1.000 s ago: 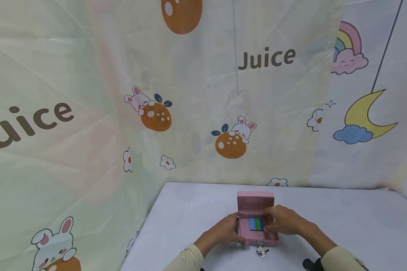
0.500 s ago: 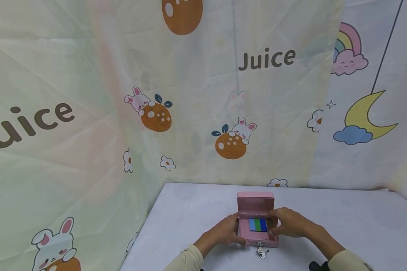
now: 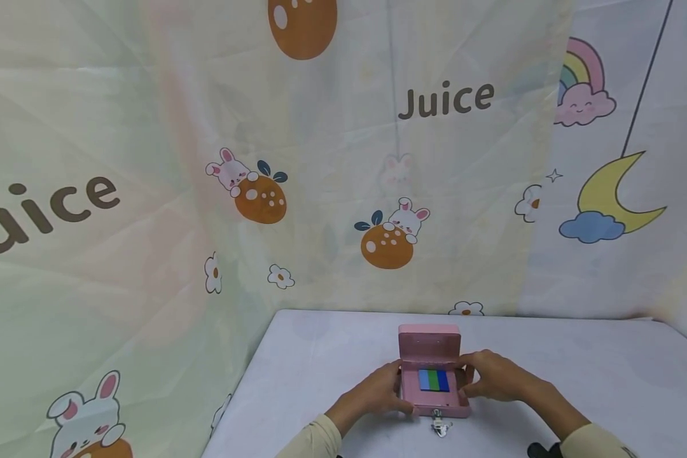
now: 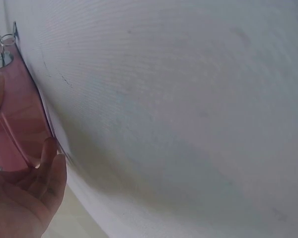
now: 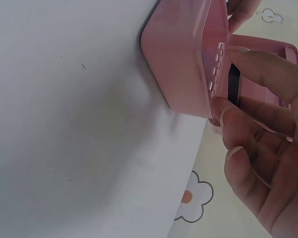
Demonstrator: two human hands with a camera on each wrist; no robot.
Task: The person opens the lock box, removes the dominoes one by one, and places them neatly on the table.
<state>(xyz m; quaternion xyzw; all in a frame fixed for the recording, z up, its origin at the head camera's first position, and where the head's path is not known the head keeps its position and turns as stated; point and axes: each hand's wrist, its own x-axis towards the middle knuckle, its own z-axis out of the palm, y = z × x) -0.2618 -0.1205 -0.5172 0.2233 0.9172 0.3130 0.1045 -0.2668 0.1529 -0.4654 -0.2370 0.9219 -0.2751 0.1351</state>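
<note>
A pink box (image 3: 453,412) sits on the white surface (image 3: 320,356), its lid (image 3: 429,348) raised at the back and hiding a strip of the surface behind it. On the box floor lie three coloured strips (image 3: 433,380) side by side, light blue, green and dark blue from left to right; whether they are separate pieces cannot be told. The left hand (image 3: 380,389) grips the box at its left side, thumb round the front corner and fingers against the side wall, covering much of that wall. The right hand (image 3: 495,376) pinches a dark piece (image 5: 233,85) between thumb and fingers at the box's right side; the fingers mask most of it, so its full shape cannot be told, and they also block part of the right wall. A row of hinge knuckles (image 5: 214,72) joins lid and box. A silvery metal clasp (image 3: 439,424) hangs from the front wall, just right of the left thumb. A black object (image 3: 544,451) shows beside the right sleeve (image 3: 592,442), cut by the frame edge. Behind the surface hangs a pale cloth (image 3: 320,114) printed with rabbits, oranges, flowers and a yellow moon.
</note>
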